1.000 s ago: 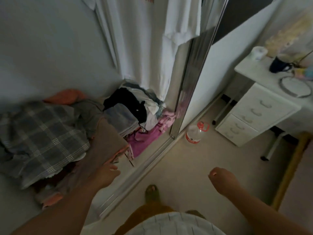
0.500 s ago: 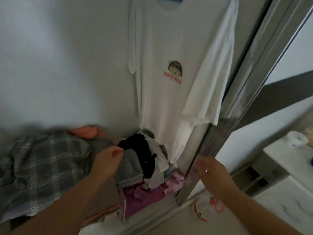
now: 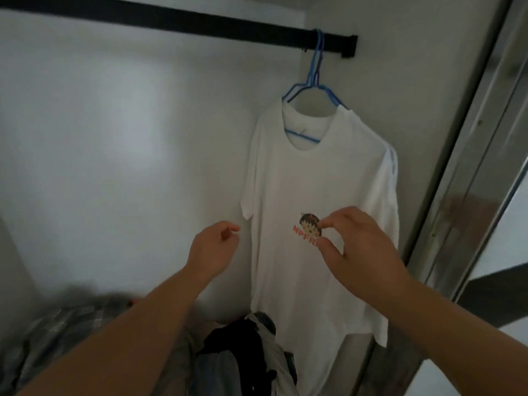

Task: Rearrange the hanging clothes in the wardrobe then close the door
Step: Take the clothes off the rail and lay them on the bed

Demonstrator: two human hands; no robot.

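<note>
right hand (image 3: 363, 247): raised in front of the t-shirt's print, thumb and forefinger drawn close as if pinching; contact with fabric unclear
left hand (image 3: 211, 250): raised just left of the shirt's sleeve, fingers loosely curled, holding nothing
white t-shirt (image 3: 311, 195): on blue hanger (image 3: 314, 81), far right end of black rail (image 3: 183, 21)
clothes pile (image 3: 245, 355): wardrobe floor, below shirt
sliding door (image 3: 468, 155): right, open

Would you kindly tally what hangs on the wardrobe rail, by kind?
White T-shirt: 1
Blue hangers: 2, judging by the doubled hooks on the black rail
Total: 3
</note>
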